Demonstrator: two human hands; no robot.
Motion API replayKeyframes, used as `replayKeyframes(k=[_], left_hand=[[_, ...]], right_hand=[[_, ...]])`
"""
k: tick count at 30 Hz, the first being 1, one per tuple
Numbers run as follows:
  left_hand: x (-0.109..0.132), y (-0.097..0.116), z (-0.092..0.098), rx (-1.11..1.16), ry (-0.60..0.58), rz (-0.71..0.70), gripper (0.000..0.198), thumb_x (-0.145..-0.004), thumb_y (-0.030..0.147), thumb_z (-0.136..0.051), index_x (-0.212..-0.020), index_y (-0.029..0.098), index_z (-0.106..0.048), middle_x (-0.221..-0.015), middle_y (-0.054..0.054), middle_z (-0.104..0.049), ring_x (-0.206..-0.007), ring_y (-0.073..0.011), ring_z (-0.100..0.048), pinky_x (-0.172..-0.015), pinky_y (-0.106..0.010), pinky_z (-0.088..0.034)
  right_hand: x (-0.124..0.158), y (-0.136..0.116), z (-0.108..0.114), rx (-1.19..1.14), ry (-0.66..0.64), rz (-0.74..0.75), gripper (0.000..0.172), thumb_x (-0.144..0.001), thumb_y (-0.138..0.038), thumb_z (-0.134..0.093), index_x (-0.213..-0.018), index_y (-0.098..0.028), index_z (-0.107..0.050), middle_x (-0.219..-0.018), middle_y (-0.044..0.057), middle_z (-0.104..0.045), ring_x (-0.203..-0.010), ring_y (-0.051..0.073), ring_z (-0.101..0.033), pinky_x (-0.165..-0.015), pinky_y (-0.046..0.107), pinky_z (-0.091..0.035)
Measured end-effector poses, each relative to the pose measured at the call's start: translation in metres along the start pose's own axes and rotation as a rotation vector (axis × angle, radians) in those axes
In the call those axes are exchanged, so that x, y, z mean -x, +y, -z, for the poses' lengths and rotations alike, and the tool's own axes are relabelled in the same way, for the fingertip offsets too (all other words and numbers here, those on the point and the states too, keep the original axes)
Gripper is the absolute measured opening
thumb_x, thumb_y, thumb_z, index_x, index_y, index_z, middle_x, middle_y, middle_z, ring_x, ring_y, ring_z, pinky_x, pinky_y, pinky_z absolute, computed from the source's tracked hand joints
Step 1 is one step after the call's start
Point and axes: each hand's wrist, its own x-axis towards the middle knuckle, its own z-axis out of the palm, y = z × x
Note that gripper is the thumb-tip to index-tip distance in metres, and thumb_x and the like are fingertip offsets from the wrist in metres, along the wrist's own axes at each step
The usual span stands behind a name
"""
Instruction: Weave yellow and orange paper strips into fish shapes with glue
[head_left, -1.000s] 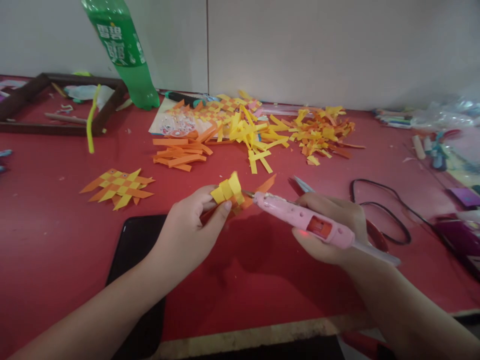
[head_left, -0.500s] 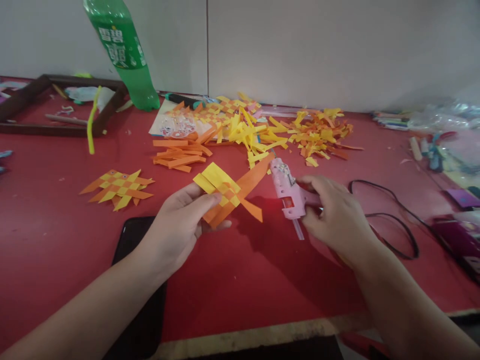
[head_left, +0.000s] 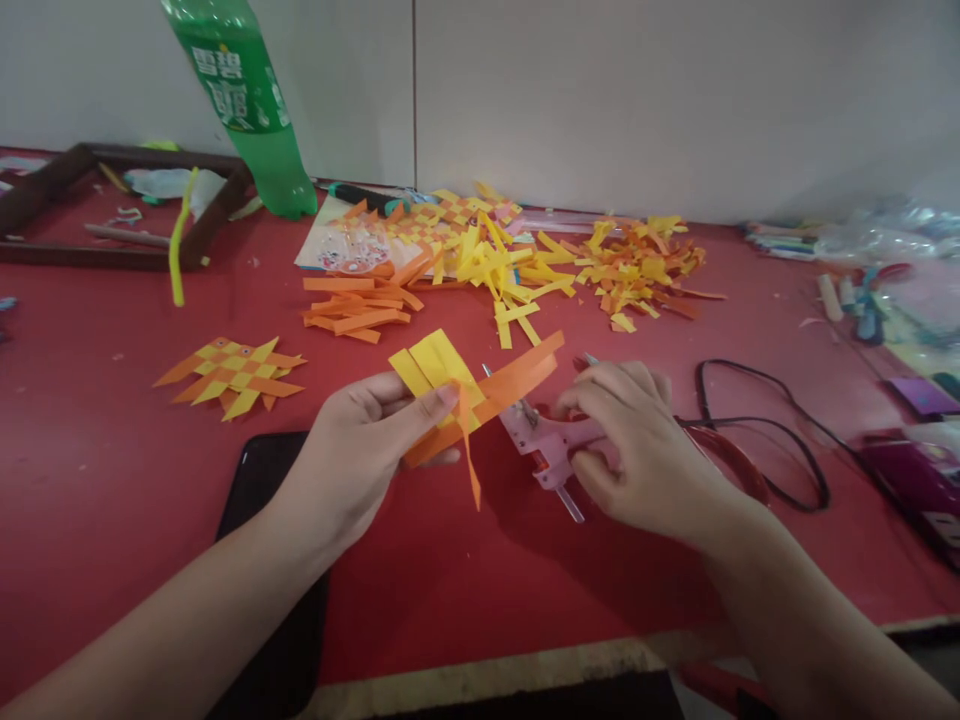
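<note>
My left hand (head_left: 375,440) pinches a woven piece of yellow and orange paper strips (head_left: 442,375) between thumb and fingers. One narrow orange strip hangs down over its front, and a wide orange strip points to the right. My right hand (head_left: 637,440) is closed around the handle of a pink glue gun (head_left: 544,440), whose nozzle points up and left, behind the wide strip. A clear glue stick (head_left: 570,503) sticks out of its rear. Red-handled scissors (head_left: 731,465) show behind the right hand, their metal tip past the knuckles; how they are held is hidden.
A finished-looking woven paper fish (head_left: 236,372) lies at left, above a black phone (head_left: 262,480). Orange strips (head_left: 360,305), yellow strips (head_left: 487,260) and scraps (head_left: 645,265) lie behind. A green bottle (head_left: 251,120), a dark frame (head_left: 90,258) and a black cord (head_left: 772,370) are around.
My right hand has brought the glue gun left and down, tilting its nozzle toward the woven paper. The narrow orange strip now hangs downward, and the scissors have come into sight.
</note>
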Motion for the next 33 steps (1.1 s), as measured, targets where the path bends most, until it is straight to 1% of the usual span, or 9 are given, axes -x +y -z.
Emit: replayKeyframes(k=[4,6,8,12,15,18,23,28,33], left_hand=[[0.0,-0.004,0.001,-0.117,-0.011,-0.006,0.025,-0.069,0.035,-0.086,-0.087,0.019,-0.079,-0.089,-0.005,-0.08,-0.078,-0.0195,-0.074,-0.062,-0.023,-0.062],[0.001,-0.005,0.0,-0.165,-0.023,-0.006,0.025,-0.068,0.034,-0.087,-0.085,0.018,-0.079,-0.089,-0.006,-0.08,-0.08,-0.0207,-0.075,-0.065,-0.025,-0.063],[0.001,-0.007,-0.001,-0.2,-0.032,-0.004,0.024,-0.069,0.034,-0.086,-0.085,0.018,-0.078,-0.091,-0.006,-0.081,-0.082,-0.0211,-0.075,-0.067,-0.025,-0.063],[0.002,-0.007,-0.001,-0.271,-0.138,0.02,0.03,-0.076,0.037,-0.081,-0.1,0.019,-0.078,-0.1,-0.006,-0.08,-0.091,-0.0213,-0.075,-0.075,-0.026,-0.062],[0.003,-0.006,0.0,-0.33,-0.253,0.062,0.032,-0.079,0.035,-0.078,-0.108,0.02,-0.077,-0.102,-0.006,-0.08,-0.095,-0.0208,-0.075,-0.081,-0.025,-0.06],[0.004,-0.004,0.0,-0.4,-0.291,0.084,0.03,-0.081,0.036,-0.077,-0.106,0.021,-0.078,-0.099,-0.005,-0.08,-0.091,-0.0206,-0.075,-0.075,-0.024,-0.061],[0.004,-0.003,-0.002,-0.393,-0.316,0.1,0.033,-0.079,0.033,-0.077,-0.11,0.022,-0.077,-0.103,-0.005,-0.08,-0.095,-0.0222,-0.074,-0.072,-0.024,-0.061],[0.006,-0.002,-0.002,-0.373,-0.317,0.115,0.034,-0.079,0.033,-0.078,-0.111,0.023,-0.077,-0.103,-0.006,-0.079,-0.094,-0.0216,-0.074,-0.07,-0.023,-0.061],[0.006,-0.003,-0.001,-0.377,-0.326,0.096,0.029,-0.078,0.031,-0.079,-0.105,0.023,-0.079,-0.095,-0.005,-0.08,-0.087,-0.0184,-0.074,-0.065,-0.019,-0.059]], right_hand=[[-0.002,-0.01,0.002,-0.062,0.26,0.135,0.023,-0.07,-0.014,-0.06,-0.088,-0.025,-0.052,-0.089,0.004,-0.057,-0.081,0.023,-0.055,-0.075,0.043,-0.037],[-0.002,-0.018,0.0,-0.031,0.39,0.185,0.028,-0.07,-0.023,-0.069,-0.093,-0.026,-0.053,-0.093,0.005,-0.059,-0.082,0.024,-0.058,-0.079,0.044,-0.04],[-0.003,-0.026,-0.004,0.003,0.438,0.195,0.038,-0.07,-0.037,-0.077,-0.098,-0.027,-0.054,-0.1,0.007,-0.061,-0.087,0.026,-0.059,-0.083,0.047,-0.041],[-0.005,-0.036,-0.008,0.013,0.424,0.167,0.053,-0.069,-0.063,-0.075,-0.101,-0.026,-0.056,-0.103,0.011,-0.06,-0.092,0.03,-0.06,-0.089,0.052,-0.041],[-0.007,-0.038,-0.008,-0.043,0.342,0.149,0.031,-0.079,-0.045,-0.073,-0.097,-0.024,-0.058,-0.103,0.01,-0.061,-0.091,0.027,-0.06,-0.086,0.049,-0.042],[-0.007,-0.04,-0.006,-0.193,0.292,0.071,0.005,-0.083,-0.023,-0.066,-0.083,-0.022,-0.061,-0.096,0.007,-0.061,-0.09,0.024,-0.059,-0.082,0.046,-0.044],[-0.008,-0.04,-0.006,-0.375,0.241,-0.03,0.01,-0.085,-0.023,-0.062,-0.075,-0.022,-0.062,-0.092,0.004,-0.059,-0.089,0.02,-0.06,-0.077,0.04,-0.048],[-0.008,-0.039,-0.006,-0.42,0.215,-0.053,0.01,-0.084,-0.021,-0.063,-0.074,-0.022,-0.062,-0.092,0.004,-0.058,-0.09,0.019,-0.061,-0.073,0.035,-0.05],[-0.008,-0.039,-0.006,-0.445,0.21,-0.046,0.01,-0.083,-0.021,-0.063,-0.074,-0.021,-0.062,-0.093,0.004,-0.057,-0.089,0.018,-0.061,-0.072,0.033,-0.051]])
